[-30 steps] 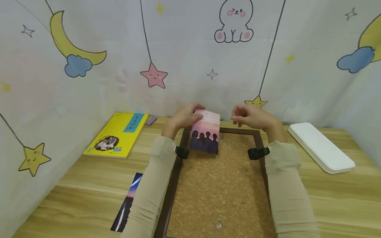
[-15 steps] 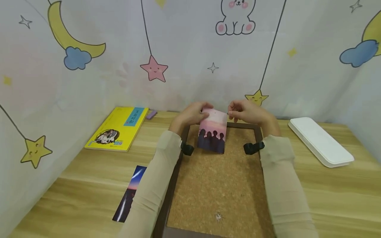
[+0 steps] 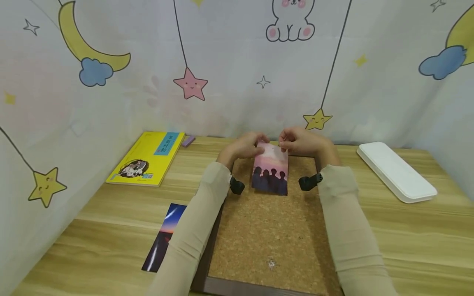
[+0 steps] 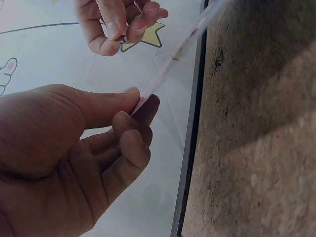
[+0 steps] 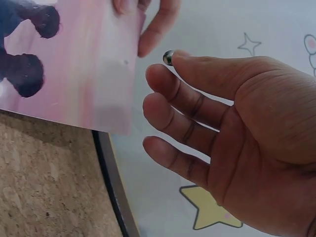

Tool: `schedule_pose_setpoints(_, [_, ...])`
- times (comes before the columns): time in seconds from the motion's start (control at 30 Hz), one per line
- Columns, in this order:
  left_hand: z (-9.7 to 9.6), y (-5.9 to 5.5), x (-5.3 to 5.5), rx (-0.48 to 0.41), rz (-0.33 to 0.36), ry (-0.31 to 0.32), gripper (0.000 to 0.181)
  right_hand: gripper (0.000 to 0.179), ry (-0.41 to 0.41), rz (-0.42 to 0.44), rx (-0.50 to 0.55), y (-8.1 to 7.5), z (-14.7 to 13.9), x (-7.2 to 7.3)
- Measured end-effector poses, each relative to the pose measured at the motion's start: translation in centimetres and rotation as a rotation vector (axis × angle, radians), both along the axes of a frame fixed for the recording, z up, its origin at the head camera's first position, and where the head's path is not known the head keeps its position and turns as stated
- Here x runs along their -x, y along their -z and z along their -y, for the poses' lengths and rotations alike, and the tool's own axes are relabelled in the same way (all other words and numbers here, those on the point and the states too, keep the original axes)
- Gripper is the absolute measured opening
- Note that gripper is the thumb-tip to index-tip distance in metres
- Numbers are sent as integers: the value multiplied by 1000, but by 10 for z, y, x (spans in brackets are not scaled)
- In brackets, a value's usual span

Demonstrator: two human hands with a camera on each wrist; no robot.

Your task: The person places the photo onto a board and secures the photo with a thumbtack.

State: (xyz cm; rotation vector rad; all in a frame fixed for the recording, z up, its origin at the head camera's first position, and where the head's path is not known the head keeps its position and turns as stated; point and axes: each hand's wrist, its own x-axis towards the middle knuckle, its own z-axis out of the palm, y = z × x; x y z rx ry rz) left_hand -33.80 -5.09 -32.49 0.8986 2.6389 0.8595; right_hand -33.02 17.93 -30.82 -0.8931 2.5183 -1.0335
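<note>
Between thumb and fingers, my left hand (image 3: pixel 246 146) pinches the top left edge of a photo print (image 3: pixel 270 170). It shows dark silhouettes of people against a pink sky. In the right wrist view a tiny dark hole shows near the top of the print (image 5: pixel 94 79); the left wrist view has it nearly edge-on. Just right of the print, my right hand (image 3: pixel 307 140) pinches a small thumbtack with a shiny round head (image 5: pixel 168 58), apart from the paper. Beneath both hands lies a cork board (image 3: pixel 266 230) in a dark brown frame; the print hangs over its far end.
Left of the board lies a glossy sunset print (image 3: pixel 163 242), partly covered by my left sleeve. Farther back are a yellow book (image 3: pixel 148 158) and a purple eraser (image 3: pixel 188 141). A white case (image 3: pixel 396 170) lies at the right. A patterned curtain (image 3: pixel 237 61) stands behind the table.
My left hand has moved right with the print. My right hand has moved left with the thumbtack, so the hands are closer together.
</note>
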Motion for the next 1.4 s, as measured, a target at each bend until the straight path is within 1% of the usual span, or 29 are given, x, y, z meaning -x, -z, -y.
schedule_pose_setpoints(0.07, [0, 2, 0, 14, 3, -3, 38, 16, -6, 15, -6, 4, 1, 2])
schedule_pose_setpoints(0.17, [1, 3, 0, 24, 16, -4, 38, 16, -2, 16, -39, 8, 3, 4])
schedule_pose_setpoints(0.23, [1, 2, -1, 20, 44, 0, 38, 15, 2, 11, -59, 9, 3, 5])
schedule_pose_setpoints(0.33, [0, 3, -2, 29, 97, 26, 39, 13, 0, 10, -80, 10, 3, 6])
schedule_pose_setpoints(0.43, [-2, 4, -3, 46, 163, 49, 40, 11, -11, -19, -114, 14, 2, 7])
schedule_pose_setpoints(0.53, [-4, 7, -3, 67, 207, 55, 40, 11, -22, -27, -134, 19, 2, 8])
schedule_pose_setpoints(0.6, [-4, 8, -3, 70, 223, 63, 40, 11, -19, -13, -138, 22, 2, 9])
schedule_pose_setpoints(0.73, [-4, 8, -1, 97, 191, 102, 39, 12, -4, 43, -150, 26, 5, 12])
schedule_pose_setpoints(0.87, [-8, 10, -1, 188, 85, 145, 37, 13, -26, 80, -191, 30, 8, 15])
schedule_pose_setpoints(0.97, [-12, 14, 0, 250, 19, 144, 37, 14, -47, 88, -228, 35, 11, 16])
schedule_pose_setpoints(1.1, [-15, 16, 0, 279, 28, 105, 37, 14, -49, 84, -250, 38, 14, 17])
schedule_pose_setpoints(1.2, [-15, 15, 0, 273, 52, 74, 36, 12, -37, 73, -246, 38, 17, 18])
schedule_pose_setpoints(1.3, [-16, 14, 0, 269, 64, 63, 35, 11, -28, 62, -250, 39, 18, 19])
schedule_pose_setpoints(1.4, [-16, 16, -1, 270, 82, 62, 34, 12, -38, 52, -260, 40, 19, 17])
